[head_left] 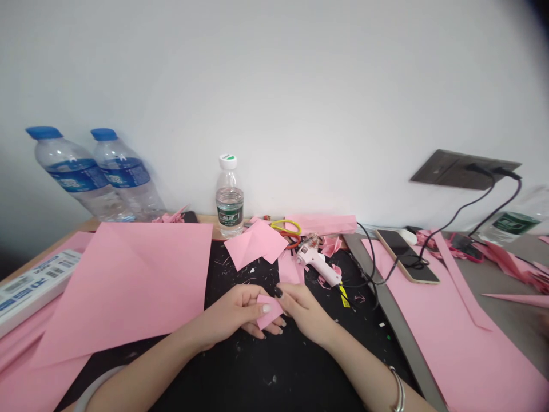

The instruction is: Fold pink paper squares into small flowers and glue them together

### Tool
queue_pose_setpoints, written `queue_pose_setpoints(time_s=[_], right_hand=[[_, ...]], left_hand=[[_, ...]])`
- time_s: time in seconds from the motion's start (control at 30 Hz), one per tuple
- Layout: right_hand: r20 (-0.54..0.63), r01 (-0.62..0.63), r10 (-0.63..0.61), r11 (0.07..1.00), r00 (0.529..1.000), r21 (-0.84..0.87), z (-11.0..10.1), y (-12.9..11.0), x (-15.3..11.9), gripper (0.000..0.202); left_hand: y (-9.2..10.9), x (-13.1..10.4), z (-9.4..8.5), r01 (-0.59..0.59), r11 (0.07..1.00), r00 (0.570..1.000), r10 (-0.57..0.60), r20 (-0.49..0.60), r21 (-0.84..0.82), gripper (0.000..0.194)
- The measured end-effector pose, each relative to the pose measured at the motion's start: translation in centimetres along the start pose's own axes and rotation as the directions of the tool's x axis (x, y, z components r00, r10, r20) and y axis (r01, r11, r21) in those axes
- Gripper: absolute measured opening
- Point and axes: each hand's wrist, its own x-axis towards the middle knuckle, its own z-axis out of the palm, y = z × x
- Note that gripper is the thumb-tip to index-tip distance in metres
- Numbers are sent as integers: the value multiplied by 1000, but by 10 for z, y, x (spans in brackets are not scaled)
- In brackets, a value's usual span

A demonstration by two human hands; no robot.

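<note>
A small piece of pink paper (pixel 271 312) lies across the fingers of my left hand (pixel 246 312), with the thumb pressing on top of it. My right hand (pixel 302 309) pinches the paper's right corner between thumb and fingers; its other fingers are mostly hidden. Both hands are above the black mat (pixel 257 377). Just beyond them lie cut pink paper squares (pixel 257 243), and to the right a pink glue gun (pixel 319 264) rests on the mat with its cord trailing right.
Large pink sheets (pixel 150 280) cover the left side, beside a white box (pixel 38 286). Water bottles (pixel 229 200) stand along the wall. Scissors with yellow handles (pixel 286 226) lie behind the squares. On the right are a phone (pixel 407 257), cables, another pink sheet (pixel 472 337) and a wall socket (pixel 463 169).
</note>
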Motion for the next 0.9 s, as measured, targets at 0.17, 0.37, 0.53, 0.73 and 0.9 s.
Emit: queue_pose_setpoints(time_s=[0.17,0.37,0.53,0.73,0.9], right_hand=[[6,-4,5,995,1000,-102,2,-4,-1,32],[-66,28,-35,994,997,-104,2,-3,0,31],[-166,98,-154,947,974,-307,3,-2,-2,29],[-368,45,-242,881,898,-471,9,0,-6,24],[-329,86,-294,847,898,-524,14,4,-8,18]], left_hand=[[-1,1,0,17,1000,999,-16,-47,23,20],[-2,2,-3,-31,999,999,32,-29,27,23],[-3,6,-3,-54,997,992,60,-112,58,20],[-3,8,-3,-138,984,921,171,-351,117,32],[-9,8,0,-195,947,863,290,-413,256,37]])
